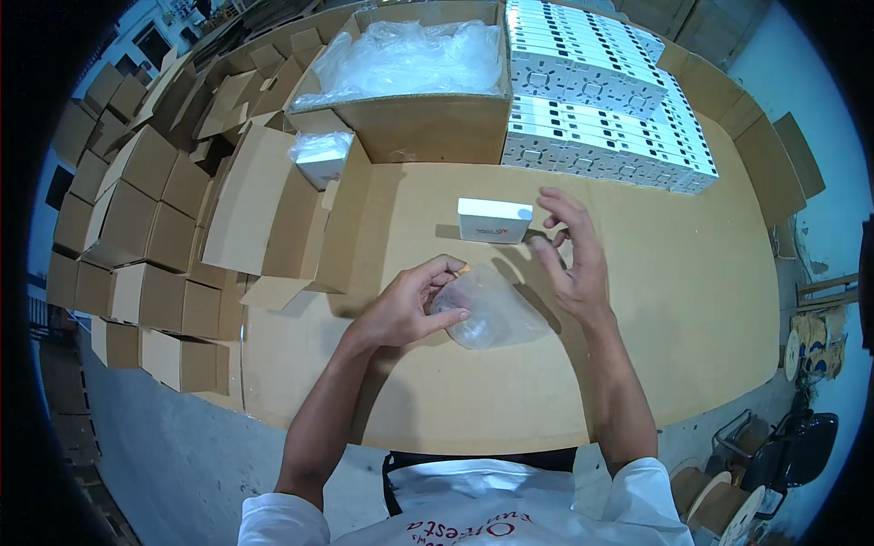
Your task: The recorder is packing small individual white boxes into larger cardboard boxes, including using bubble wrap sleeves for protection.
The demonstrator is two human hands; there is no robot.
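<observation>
Crumpled clear plastic bag (487, 309) (translucent, glossy)

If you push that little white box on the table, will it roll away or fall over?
Probably neither. The white box lies flat on its broad face on the cardboard tabletop, so it would likely slide, not roll or tip. It looks small and probably light. The right hand is open beside it.

My two hands: left (407, 305), right (572, 250) | one clear plastic bag (487, 309) in my left | one loose white box (494, 220) | one bagged white box (320, 155) | one open carton (428, 118) of bags | stacked white boxes (601, 91), dozens, too many to count | small cardboard cartons (137, 209), perhaps twenty
</observation>
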